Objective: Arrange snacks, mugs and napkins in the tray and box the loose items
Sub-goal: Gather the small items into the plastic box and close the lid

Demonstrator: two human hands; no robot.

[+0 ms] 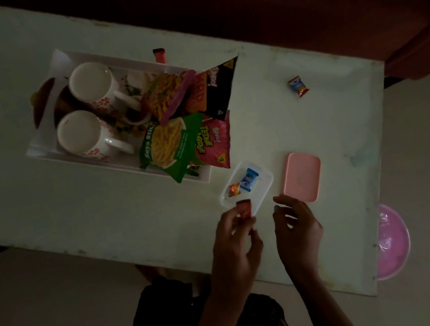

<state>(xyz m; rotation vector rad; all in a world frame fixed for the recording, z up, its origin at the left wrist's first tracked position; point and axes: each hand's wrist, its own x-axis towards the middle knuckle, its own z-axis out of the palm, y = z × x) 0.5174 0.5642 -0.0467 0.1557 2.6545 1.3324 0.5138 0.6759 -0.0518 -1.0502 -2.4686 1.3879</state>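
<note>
A white tray [46,154] on the table holds two floral mugs [90,88] and several snack packets [169,147]. A small clear box [263,184] stands to its right with a blue candy [250,179] and an orange candy [234,189] inside. My left hand [235,247] pinches a red candy [244,209] over the box's near edge. My right hand [296,227] hovers just right of the box, fingers loosely curled with a small blue item at the fingertips. The pink lid [302,177] lies beside the box.
One loose wrapped candy [298,87] lies far right on the white table [301,126]. A red-capped item [159,55] stands behind the tray. A pink bowl [392,241] sits on the floor past the table's right edge. The room is dim.
</note>
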